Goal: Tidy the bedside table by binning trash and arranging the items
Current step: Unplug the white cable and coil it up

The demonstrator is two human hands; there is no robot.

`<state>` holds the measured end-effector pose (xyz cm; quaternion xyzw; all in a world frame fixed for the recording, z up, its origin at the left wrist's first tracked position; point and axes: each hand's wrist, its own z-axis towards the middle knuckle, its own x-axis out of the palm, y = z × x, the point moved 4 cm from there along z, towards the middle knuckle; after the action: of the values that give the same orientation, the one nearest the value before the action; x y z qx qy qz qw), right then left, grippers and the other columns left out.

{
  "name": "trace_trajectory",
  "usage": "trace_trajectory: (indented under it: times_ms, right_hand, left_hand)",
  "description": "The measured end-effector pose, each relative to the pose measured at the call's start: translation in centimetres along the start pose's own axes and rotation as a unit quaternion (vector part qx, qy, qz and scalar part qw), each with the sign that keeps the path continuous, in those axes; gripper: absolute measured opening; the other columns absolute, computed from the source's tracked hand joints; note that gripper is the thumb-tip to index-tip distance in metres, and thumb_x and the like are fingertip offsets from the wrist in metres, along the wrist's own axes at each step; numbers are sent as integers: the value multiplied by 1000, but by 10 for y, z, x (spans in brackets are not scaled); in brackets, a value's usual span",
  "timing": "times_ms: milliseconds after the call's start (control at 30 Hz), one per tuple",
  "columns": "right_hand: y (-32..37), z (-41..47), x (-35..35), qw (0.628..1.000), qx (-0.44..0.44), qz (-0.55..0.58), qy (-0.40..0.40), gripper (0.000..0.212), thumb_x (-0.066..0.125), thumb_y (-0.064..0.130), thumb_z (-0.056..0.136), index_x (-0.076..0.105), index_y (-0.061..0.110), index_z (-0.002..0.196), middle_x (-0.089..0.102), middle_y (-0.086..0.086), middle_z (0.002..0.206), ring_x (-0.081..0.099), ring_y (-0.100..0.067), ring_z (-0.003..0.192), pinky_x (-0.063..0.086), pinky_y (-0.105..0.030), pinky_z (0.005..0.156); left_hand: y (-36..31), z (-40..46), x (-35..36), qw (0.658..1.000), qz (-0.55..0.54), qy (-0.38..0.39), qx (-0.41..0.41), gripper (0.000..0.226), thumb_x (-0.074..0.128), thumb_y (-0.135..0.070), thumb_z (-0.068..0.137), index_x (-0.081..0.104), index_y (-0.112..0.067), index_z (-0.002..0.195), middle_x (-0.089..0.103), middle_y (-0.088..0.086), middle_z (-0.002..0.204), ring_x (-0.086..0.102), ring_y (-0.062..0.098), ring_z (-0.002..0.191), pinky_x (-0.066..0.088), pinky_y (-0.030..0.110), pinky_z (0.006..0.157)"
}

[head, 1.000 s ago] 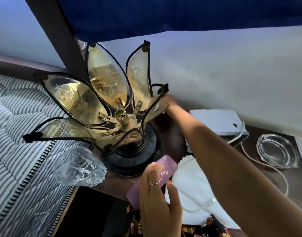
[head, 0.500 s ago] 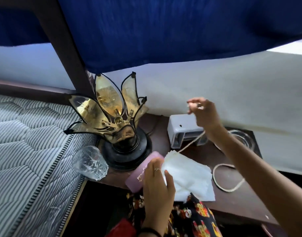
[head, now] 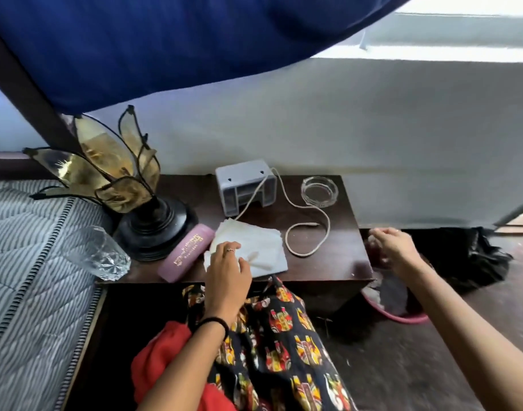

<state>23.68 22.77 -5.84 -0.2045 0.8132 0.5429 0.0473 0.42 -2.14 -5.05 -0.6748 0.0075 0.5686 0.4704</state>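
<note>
On the dark wooden bedside table (head: 331, 262) lies a stack of white tissues (head: 263, 247). My left hand (head: 227, 268) rests on its near left corner, fingers curled into the bunched paper. A pink case (head: 186, 253) lies just left of that hand, untouched. My right hand (head: 393, 244) hovers past the table's right edge above a pink bin (head: 402, 317) on the floor. Its fingers are loosely curled and blurred, and whether they hold anything is unclear.
A petal-shaped lamp (head: 135, 185) on a black base stands at the table's left. A clear glass (head: 97, 253) lies tipped by the striped mattress (head: 23, 277). At the back are a grey box (head: 245, 185), a loose cord (head: 310, 229) and a glass ashtray (head: 319, 191). Dark cloth (head: 468, 256) lies on the floor.
The view pulled back from the lamp. My left hand let go of the pink case and shifted onto the tissues. My right hand swung from behind the lamp, over the table, to the bin.
</note>
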Motion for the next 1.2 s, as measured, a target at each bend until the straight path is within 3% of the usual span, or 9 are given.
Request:
trace_trajectory:
  times_ms: [167, 267, 367, 467, 633, 800, 933, 1033, 1200]
  right_hand:
    - [-60, 24, -39, 982, 162, 95, -16, 16, 40, 10, 99, 50, 12, 87, 40, -9, 66, 42, -8, 33, 19, -6, 29]
    - [-77, 34, -55, 975, 174, 137, -32, 13, 39, 13, 99, 51, 11, 105, 40, -8, 71, 45, -10, 39, 30, -10, 29]
    - [-80, 39, -67, 964, 182, 184, -60, 31, 45, 27, 97, 45, 19, 127, 51, -11, 106, 54, -16, 71, 54, -36, 59]
    - [-83, 45, -81, 961, 192, 181, -82, 45, 46, 38, 96, 39, 21, 138, 39, -14, 142, 55, -40, 108, 46, -52, 94]
    - [-81, 48, -87, 967, 178, 147, -105, 53, 47, 39, 96, 39, 12, 141, 34, -14, 150, 40, -38, 131, 43, -49, 97]
    - [-39, 28, -56, 992, 61, 74, -84, 34, 49, 26, 96, 54, 6, 123, 51, -25, 135, 52, -36, 121, 45, -46, 98]
    - [16, -5, -7, 989, -125, -73, -20, 22, 56, 21, 91, 64, 12, 109, 68, -11, 106, 60, -18, 86, 51, -41, 90]
    - [49, -37, 42, 943, -278, -181, 36, 16, 60, 14, 87, 70, 10, 99, 68, -9, 100, 61, -17, 89, 46, -27, 84]
    - [46, -71, 129, 836, -366, -359, 194, 26, 60, 11, 86, 67, 13, 112, 53, -12, 129, 50, -29, 118, 39, -37, 102]
  left_hand:
    - [-4, 4, 8, 999, 24, 21, -5, 29, 47, -16, 90, 55, -14, 118, 51, 2, 130, 49, 22, 119, 41, 37, 95]
    - [-7, 9, 13, 999, 30, 27, -5, 29, 46, -18, 91, 54, -15, 118, 51, 2, 130, 48, 22, 120, 41, 38, 97]
    - [-9, 13, 16, 999, 35, 23, 2, 28, 47, -17, 91, 54, -14, 118, 51, 4, 130, 49, 23, 118, 42, 37, 94]
    - [-12, 16, 19, 999, 36, 25, 3, 28, 47, -17, 91, 54, -14, 118, 51, 4, 130, 48, 23, 119, 44, 37, 90]
    - [-15, 16, 21, 999, 28, 25, 0, 28, 46, -19, 92, 53, -16, 118, 49, 1, 130, 49, 21, 117, 45, 33, 84]
    - [-12, 12, 12, 1000, 13, -7, -22, 30, 43, -9, 89, 55, -14, 117, 51, 2, 129, 47, 23, 120, 43, 38, 93]
    - [-6, 7, 1, 997, -36, -34, -64, 43, 38, 6, 82, 54, -10, 118, 49, 5, 130, 44, 24, 124, 38, 37, 102]
    - [0, 6, -9, 993, -67, -55, -86, 46, 37, 10, 80, 54, -7, 119, 47, 7, 129, 43, 25, 124, 35, 37, 105]
    - [10, 7, -19, 983, -106, -82, -123, 45, 38, 11, 78, 54, -4, 118, 49, 11, 126, 46, 27, 120, 38, 39, 103]
